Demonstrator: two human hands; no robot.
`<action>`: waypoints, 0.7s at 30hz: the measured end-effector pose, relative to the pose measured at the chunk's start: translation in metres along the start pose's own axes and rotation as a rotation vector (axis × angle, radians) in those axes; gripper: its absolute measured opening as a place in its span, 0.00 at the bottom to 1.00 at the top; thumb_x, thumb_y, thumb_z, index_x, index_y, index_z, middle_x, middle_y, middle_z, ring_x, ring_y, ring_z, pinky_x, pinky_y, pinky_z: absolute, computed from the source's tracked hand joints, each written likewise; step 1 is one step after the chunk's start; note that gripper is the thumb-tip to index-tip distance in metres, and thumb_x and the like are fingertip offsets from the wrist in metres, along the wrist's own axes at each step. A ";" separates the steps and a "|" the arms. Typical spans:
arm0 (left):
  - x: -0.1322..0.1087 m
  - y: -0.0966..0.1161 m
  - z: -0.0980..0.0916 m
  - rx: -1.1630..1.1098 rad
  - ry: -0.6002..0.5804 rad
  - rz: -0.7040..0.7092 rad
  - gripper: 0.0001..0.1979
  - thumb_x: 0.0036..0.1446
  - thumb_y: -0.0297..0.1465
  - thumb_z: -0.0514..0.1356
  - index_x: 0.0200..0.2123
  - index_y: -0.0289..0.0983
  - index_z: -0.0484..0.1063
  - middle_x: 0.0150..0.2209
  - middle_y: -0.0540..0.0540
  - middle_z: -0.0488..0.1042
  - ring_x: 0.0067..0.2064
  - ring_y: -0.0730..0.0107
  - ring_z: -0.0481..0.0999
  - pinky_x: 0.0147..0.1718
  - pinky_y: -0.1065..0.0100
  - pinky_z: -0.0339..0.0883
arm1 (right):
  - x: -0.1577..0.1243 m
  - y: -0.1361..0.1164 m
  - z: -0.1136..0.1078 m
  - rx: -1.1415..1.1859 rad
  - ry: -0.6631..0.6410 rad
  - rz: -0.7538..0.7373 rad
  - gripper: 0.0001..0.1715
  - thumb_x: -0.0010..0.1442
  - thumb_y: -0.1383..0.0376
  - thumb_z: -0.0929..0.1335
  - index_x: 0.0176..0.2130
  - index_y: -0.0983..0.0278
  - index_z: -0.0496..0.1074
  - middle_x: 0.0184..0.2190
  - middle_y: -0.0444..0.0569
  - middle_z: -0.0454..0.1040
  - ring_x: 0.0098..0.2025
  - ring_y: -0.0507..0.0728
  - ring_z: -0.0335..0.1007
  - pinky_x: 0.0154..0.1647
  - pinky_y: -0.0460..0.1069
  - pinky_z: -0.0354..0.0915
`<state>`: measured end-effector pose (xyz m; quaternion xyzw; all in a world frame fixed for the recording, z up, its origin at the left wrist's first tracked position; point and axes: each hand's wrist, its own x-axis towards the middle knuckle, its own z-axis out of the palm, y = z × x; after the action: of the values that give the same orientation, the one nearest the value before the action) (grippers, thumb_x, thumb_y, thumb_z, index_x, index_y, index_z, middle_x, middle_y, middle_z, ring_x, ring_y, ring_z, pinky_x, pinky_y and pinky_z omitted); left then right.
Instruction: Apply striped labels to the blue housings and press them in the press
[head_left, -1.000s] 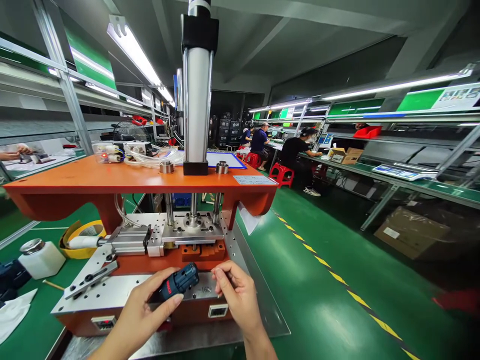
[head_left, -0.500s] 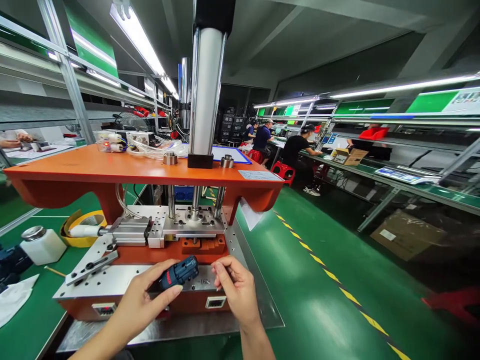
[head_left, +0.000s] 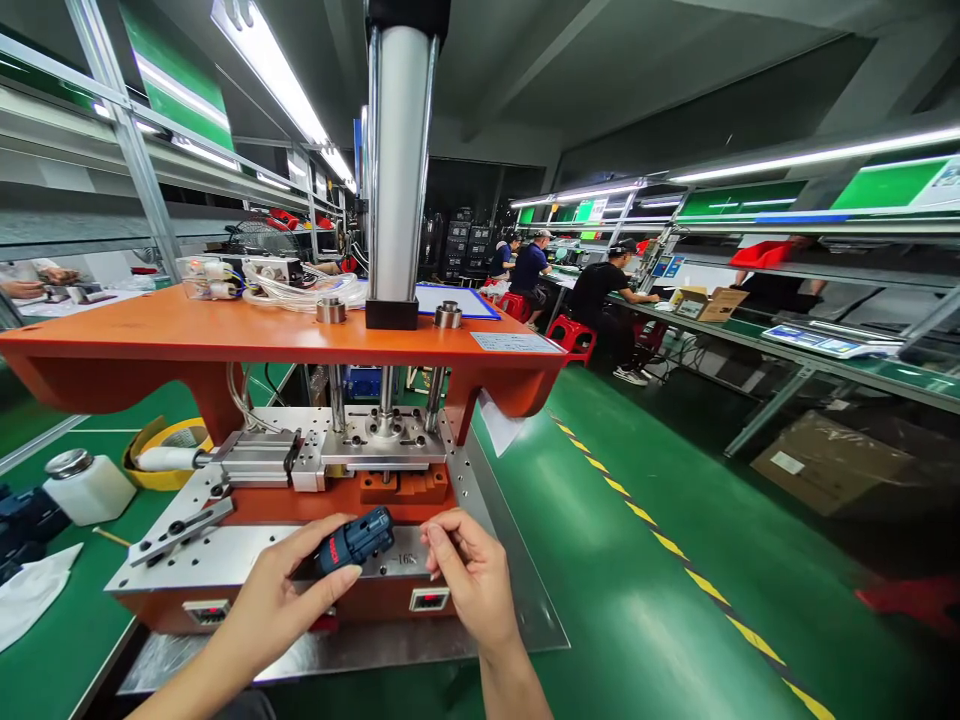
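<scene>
I held a dark blue plastic power-tool housing (head_left: 356,541) with red lettering on its side, lying roughly level, its right end angled slightly up. It sat over the steel plate (head_left: 217,557) of the press base, around the middle of the plate and toward its front edge. Can't tell if it touched the plate. My left hand (head_left: 289,585) was curled around the housing's lower left end, fingers closed on it, forearm coming in from the bottom left. My right hand (head_left: 469,580) was just beside the housing's right end, not touching it, fingertips pinched together. Can't tell if anything small sat between them. The orange press table (head_left: 187,335) stood beyond my hands.
</scene>
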<state>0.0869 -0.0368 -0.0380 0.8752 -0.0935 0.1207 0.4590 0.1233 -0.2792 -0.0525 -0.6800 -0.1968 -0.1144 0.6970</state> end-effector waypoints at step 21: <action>0.011 0.029 -0.037 0.247 0.027 0.251 0.22 0.56 0.47 0.66 0.52 0.48 0.77 0.52 0.49 0.80 0.53 0.59 0.80 0.51 0.69 0.75 | 0.131 -0.034 -0.002 -0.937 -0.413 -0.156 0.16 0.51 0.69 0.79 0.41 0.65 0.77 0.40 0.52 0.77 0.47 0.64 0.73 0.52 0.57 0.68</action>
<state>0.0846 -0.0225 0.0081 0.9047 -0.1804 0.1994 0.3305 0.2266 -0.2688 0.0349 -0.9109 -0.3082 -0.1052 0.2536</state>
